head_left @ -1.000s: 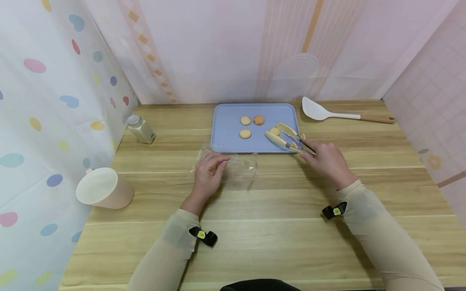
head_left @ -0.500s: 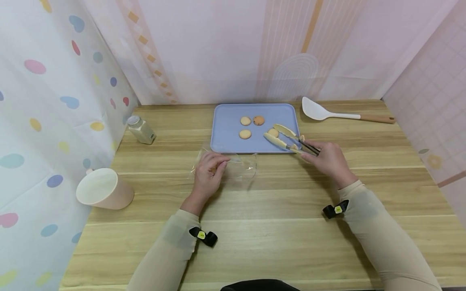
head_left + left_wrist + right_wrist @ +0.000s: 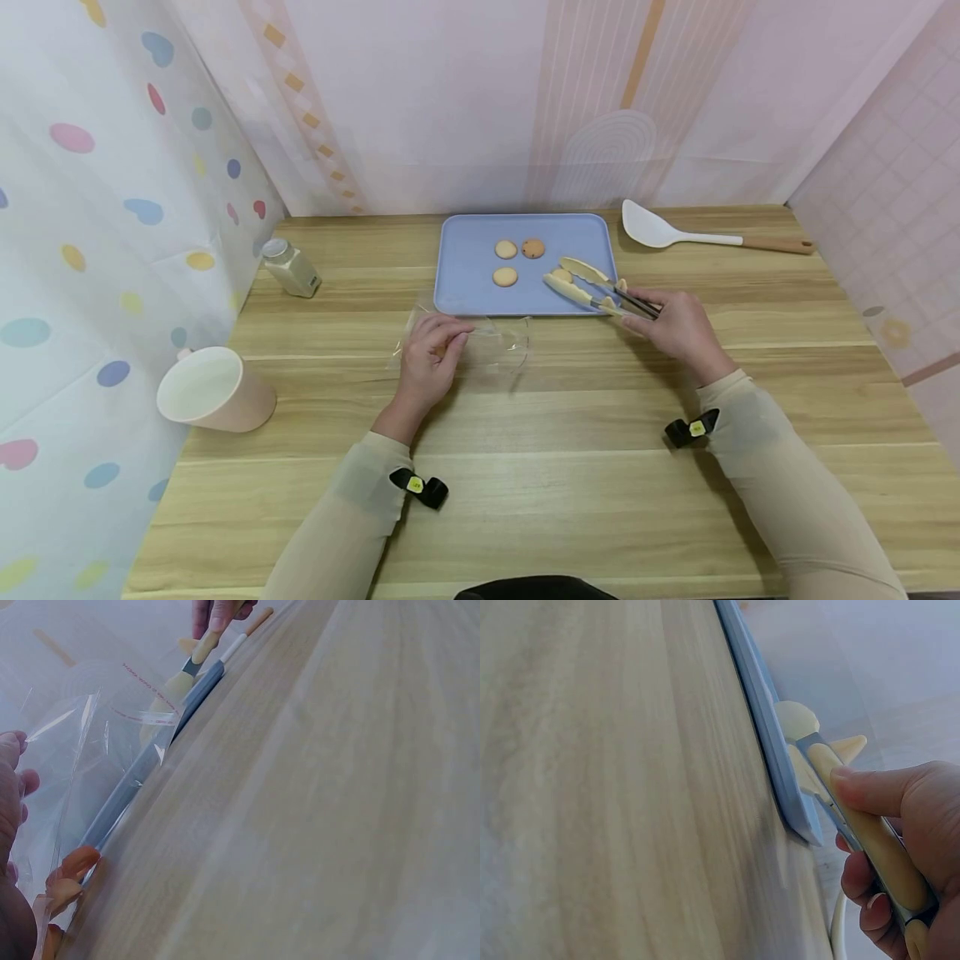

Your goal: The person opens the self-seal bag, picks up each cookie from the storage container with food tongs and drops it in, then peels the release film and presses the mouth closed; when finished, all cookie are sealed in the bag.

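Blue tray [image 3: 465,271] is the reference. Right hand [image 3: 678,329] is at its near right corner, gripping tongs [image 3: 592,302]; right wrist view shows thumb on top of the cream handle, fingers curled underneath. Tong arms part-way apart, the two cream tips [image 3: 567,288] over the tray's right half, straddling a pale cookie [image 3: 561,274]. Upper tip overlaps the cookie's edge in head view; can't tell if either tip is actually bearing on it. Left hand [image 3: 427,354] is just off the tray's near edge, left of its middle, thumb and fingertips closed together on a clear plastic bag [image 3: 498,346]. Bag spreads along that near edge, left wrist view shows red print on the film. A few orange-brown pieces [image 3: 80,862] sit low by the bag next to the hand; can't tell if they're inside. Other cookies, centre of tray: plain one [image 3: 506,249] at the back, spotted brown one [image 3: 533,248] just right of it, second plain one [image 3: 505,277] in front. Right of tray: white spatula [image 3: 682,236], wooden handle pointing away from it. Left of tray: lidded jar [image 3: 294,268]. Further left and nearer the person than the tray: pale pink mug [image 3: 243,396].
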Demonstrator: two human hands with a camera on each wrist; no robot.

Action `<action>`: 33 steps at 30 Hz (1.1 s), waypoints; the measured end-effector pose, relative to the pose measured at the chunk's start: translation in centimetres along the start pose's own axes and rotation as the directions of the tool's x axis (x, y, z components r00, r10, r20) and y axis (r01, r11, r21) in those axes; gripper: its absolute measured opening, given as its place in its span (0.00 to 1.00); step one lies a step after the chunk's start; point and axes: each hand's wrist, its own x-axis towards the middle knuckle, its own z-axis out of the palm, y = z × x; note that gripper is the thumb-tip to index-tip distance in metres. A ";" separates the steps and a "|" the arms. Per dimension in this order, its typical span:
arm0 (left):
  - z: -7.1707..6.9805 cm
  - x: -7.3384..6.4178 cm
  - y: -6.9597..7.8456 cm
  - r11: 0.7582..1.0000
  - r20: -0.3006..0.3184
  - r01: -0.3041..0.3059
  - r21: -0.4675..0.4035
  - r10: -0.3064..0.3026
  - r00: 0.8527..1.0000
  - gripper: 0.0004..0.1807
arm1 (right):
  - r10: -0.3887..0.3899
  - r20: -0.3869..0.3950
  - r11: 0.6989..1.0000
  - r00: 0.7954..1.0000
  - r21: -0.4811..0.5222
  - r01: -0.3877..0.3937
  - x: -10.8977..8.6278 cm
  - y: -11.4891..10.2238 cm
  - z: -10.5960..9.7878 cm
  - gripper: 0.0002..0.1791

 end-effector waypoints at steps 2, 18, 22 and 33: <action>0.0 0.0 0.0 1.000 0.001 -0.004 0.000 0.004 1.000 0.07 | 0.005 0.004 1.000 1.000 -0.004 -0.005 0.0 -0.1 -0.1 0.25; 0.0 -0.1 0.0 1.000 0.009 -0.005 -0.008 0.005 1.000 0.07 | 0.001 0.029 0.999 1.000 -0.040 0.000 -0.2 -0.1 -0.7 0.26; 0.0 -0.1 0.0 1.000 0.016 0.004 -0.001 -0.004 1.000 0.06 | 0.011 0.041 0.999 0.999 -0.045 -0.009 -0.2 -0.1 -0.8 0.27; 0.1 0.1 0.2 1.000 -0.005 -0.005 -0.010 0.005 1.000 0.07 | -0.016 0.031 0.999 0.999 -0.038 0.017 -0.3 -0.6 -0.5 0.26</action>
